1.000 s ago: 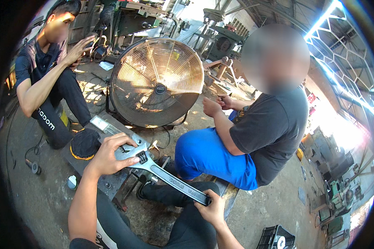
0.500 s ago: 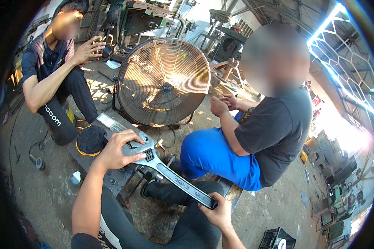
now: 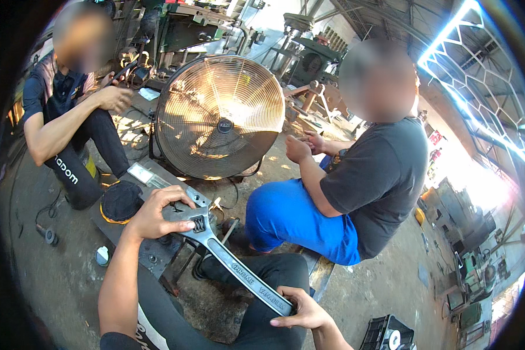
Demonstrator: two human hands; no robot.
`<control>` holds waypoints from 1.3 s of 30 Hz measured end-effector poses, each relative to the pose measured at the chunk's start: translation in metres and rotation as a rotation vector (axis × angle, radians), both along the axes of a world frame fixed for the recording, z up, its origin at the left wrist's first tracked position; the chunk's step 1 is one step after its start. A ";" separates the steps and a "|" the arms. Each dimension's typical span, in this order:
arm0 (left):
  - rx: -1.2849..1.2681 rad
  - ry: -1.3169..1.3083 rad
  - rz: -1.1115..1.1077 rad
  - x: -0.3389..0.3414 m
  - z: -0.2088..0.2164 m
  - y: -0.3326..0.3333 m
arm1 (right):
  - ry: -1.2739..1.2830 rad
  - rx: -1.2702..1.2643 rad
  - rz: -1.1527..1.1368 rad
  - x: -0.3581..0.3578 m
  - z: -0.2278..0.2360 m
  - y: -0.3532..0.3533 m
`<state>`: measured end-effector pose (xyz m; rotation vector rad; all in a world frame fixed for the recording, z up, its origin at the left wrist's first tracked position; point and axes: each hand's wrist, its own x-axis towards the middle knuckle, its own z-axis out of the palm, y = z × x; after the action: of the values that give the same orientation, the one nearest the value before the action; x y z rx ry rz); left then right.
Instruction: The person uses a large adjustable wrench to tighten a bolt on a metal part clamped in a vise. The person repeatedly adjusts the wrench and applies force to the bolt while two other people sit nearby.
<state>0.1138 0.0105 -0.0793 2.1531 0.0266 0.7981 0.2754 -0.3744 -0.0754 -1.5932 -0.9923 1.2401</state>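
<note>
A large chrome adjustable wrench [image 3: 239, 268] lies slantwise across my lap, its jaw end up and to the left. My left hand [image 3: 157, 214] is closed around the jaw end, with the thumb beside the adjusting screw [image 3: 199, 224]. At the handle's lower end my right hand [image 3: 300, 309] grips it between thumb and fingers. Just beyond my left hand stands a low metal bench [image 3: 119, 236] bearing a round black cloth-like thing [image 3: 121, 201] with a yellow edge. The wrench's jaws are partly covered by my left fingers.
A big round floor fan [image 3: 220, 116] stands ahead. One person [image 3: 52, 111] sits at the left holding a dark phone-like thing; another in blue trousers [image 3: 303, 216] sits close on my right. A black crate [image 3: 388, 333] is at the lower right, a small tin [image 3: 102, 255] at the left.
The wrench has shifted slightly left and down in the view, still in both hands. My right fingers have resettled on the handle end. The left person has lowered a raised hand.
</note>
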 end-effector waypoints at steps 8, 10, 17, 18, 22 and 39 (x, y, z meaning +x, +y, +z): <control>-0.097 -0.020 -0.089 -0.001 0.001 0.005 | 1.165 0.005 0.091 -0.011 -0.025 0.004; -0.126 -0.011 -0.091 0.000 0.000 0.005 | 1.140 0.060 0.081 -0.018 -0.025 0.002; -0.241 -0.022 -0.157 0.004 -0.007 0.008 | 1.175 -0.239 -0.222 -0.082 -0.029 -0.005; -0.286 -0.010 -0.166 0.004 -0.007 0.008 | 1.237 -0.120 -0.137 -0.093 -0.032 -0.005; -0.374 0.002 -0.245 0.004 -0.009 0.011 | 1.421 0.006 -0.043 -0.149 -0.053 0.004; -0.268 -0.005 -0.143 -0.001 -0.008 0.002 | 1.171 -0.372 0.075 -0.076 0.004 0.003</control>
<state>0.1132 0.0121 -0.0868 1.8771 -0.0224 0.6766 0.1994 -0.3712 -0.0714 -0.7696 -0.0589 2.0885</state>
